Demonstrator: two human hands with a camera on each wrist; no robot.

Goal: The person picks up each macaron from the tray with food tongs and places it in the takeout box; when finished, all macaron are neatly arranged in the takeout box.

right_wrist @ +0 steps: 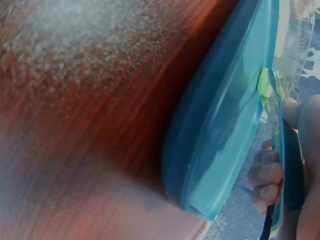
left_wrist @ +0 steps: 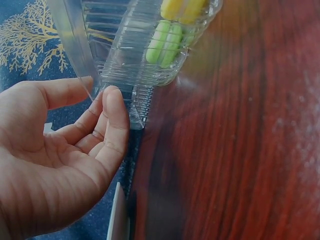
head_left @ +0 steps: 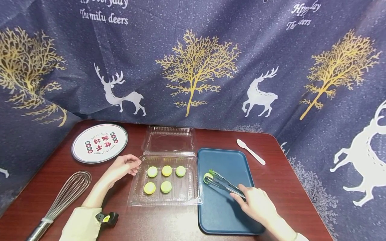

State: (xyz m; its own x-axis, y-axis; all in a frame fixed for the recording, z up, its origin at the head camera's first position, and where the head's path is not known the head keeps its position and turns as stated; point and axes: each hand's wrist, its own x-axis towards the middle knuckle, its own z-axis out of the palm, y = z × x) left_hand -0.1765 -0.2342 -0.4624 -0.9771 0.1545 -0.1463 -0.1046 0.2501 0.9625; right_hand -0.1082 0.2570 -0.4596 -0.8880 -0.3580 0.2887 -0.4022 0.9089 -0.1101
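Note:
My left hand (head_left: 125, 165) is at the left edge of a clear plastic box (head_left: 161, 199), its thumb and bent fingers pinching the rim in the left wrist view. Several yellow and green macarons sit in the box in two rows, among them a yellow macaron (head_left: 149, 188) and a green macaron (head_left: 166, 187). In my right hand (head_left: 257, 204) are tongs (head_left: 224, 185) with dark handles and green tips. The tips are around another green macaron (head_left: 207, 178) at the left side of a blue tray (head_left: 223, 217). Whether they squeeze it is hard to tell.
The box's lid (head_left: 169, 142) lies folded back behind it. A white plate (head_left: 101, 130) with red characters lies at the back left, a whisk (head_left: 67, 194) at the left front. To the right of the tray lies a white spoon (head_left: 251, 152). A patterned cloth (head_left: 169, 67) hangs behind the table.

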